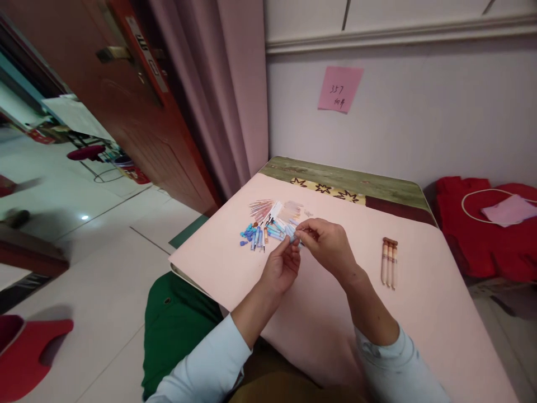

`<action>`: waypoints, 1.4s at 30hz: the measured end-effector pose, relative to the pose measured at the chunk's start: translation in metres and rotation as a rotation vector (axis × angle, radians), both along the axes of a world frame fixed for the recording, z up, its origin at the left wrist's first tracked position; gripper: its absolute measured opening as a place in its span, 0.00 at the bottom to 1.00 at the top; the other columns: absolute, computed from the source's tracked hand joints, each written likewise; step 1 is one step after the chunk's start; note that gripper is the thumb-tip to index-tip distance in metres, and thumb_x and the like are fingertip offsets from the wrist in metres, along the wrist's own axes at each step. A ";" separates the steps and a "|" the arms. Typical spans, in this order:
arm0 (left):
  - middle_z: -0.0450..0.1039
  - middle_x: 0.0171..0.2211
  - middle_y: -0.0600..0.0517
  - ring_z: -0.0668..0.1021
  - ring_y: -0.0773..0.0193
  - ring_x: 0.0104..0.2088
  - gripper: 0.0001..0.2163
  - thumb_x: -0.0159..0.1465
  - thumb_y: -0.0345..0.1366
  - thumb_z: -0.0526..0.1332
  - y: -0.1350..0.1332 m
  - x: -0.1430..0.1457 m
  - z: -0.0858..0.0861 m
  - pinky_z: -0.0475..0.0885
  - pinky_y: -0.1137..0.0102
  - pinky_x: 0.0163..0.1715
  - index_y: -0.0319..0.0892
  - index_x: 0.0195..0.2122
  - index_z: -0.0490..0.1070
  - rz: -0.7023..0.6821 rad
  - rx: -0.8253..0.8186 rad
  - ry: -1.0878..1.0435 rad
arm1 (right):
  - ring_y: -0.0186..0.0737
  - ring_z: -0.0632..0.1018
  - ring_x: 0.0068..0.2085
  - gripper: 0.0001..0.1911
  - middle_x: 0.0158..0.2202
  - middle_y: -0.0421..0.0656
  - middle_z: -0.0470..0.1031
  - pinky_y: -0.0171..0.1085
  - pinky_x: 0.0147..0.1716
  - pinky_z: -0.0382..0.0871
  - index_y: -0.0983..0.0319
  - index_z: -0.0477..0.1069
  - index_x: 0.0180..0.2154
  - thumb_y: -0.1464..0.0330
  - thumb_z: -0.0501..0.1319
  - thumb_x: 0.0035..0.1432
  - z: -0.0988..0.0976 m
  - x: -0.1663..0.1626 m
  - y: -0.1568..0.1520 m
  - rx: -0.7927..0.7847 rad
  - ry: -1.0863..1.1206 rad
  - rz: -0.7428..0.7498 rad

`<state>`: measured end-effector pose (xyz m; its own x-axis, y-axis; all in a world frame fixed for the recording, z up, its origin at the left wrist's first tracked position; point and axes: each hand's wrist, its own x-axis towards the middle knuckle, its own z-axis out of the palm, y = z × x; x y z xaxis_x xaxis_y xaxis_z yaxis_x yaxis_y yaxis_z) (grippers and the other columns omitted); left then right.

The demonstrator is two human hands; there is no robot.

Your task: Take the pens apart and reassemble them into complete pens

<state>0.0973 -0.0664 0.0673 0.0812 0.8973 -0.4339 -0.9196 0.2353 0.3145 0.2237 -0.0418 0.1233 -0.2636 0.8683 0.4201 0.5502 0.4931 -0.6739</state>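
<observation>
Both hands meet above the pink table (pixel 319 313). My left hand (pixel 282 267) and my right hand (pixel 328 244) pinch together a small pale-blue pen part (pixel 293 238) between their fingertips. Just behind and left of them lies a loose pile of pen parts (pixel 268 224): blue caps, light-blue barrels, thin refills and clear sleeves. Three assembled beige pens (pixel 389 262) with brown caps lie side by side to the right of my right hand.
A pink sticky note (pixel 339 88) hangs on the wall behind the table. Red fabric with a pink cloth (pixel 490 224) sits at the right. A curtain and a brown door (pixel 138 106) stand to the left, a green stool (pixel 176 330) below the table edge.
</observation>
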 end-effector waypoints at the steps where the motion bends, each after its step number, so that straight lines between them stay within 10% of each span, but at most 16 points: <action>1: 0.75 0.25 0.51 0.75 0.75 0.21 0.03 0.64 0.27 0.61 -0.003 -0.002 -0.001 0.73 0.83 0.22 0.32 0.36 0.73 -0.009 -0.009 0.001 | 0.36 0.75 0.31 0.05 0.30 0.40 0.78 0.33 0.32 0.64 0.58 0.77 0.33 0.67 0.62 0.57 0.001 0.000 -0.001 0.009 -0.023 0.014; 12: 0.77 0.27 0.50 0.75 0.75 0.21 0.04 0.65 0.29 0.60 -0.015 -0.004 0.018 0.72 0.83 0.20 0.33 0.37 0.73 -0.070 -0.006 -0.050 | 0.33 0.75 0.25 0.20 0.29 0.38 0.77 0.33 0.28 0.68 0.57 0.76 0.45 0.63 0.70 0.48 0.005 0.002 -0.007 -0.254 0.122 0.208; 22: 0.79 0.36 0.45 0.78 0.71 0.26 0.12 0.66 0.40 0.60 -0.014 -0.007 0.011 0.76 0.79 0.26 0.34 0.41 0.73 -0.169 -0.034 0.013 | 0.36 0.76 0.27 0.10 0.34 0.44 0.80 0.36 0.32 0.69 0.59 0.78 0.34 0.60 0.65 0.56 0.018 0.003 -0.015 0.050 0.210 -0.110; 42: 0.79 0.31 0.49 0.81 0.66 0.34 0.09 0.52 0.22 0.68 -0.021 -0.018 0.024 0.77 0.75 0.38 0.36 0.34 0.75 -0.027 0.076 0.223 | 0.34 0.72 0.25 0.19 0.25 0.41 0.75 0.32 0.24 0.65 0.63 0.77 0.38 0.54 0.67 0.51 -0.006 -0.012 -0.004 -0.352 0.396 -0.031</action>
<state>0.0790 -0.0878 0.0909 0.0152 0.9268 -0.3752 -0.8192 0.2267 0.5268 0.2119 -0.0458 0.1171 -0.1155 0.9796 0.1642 0.2304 0.1872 -0.9549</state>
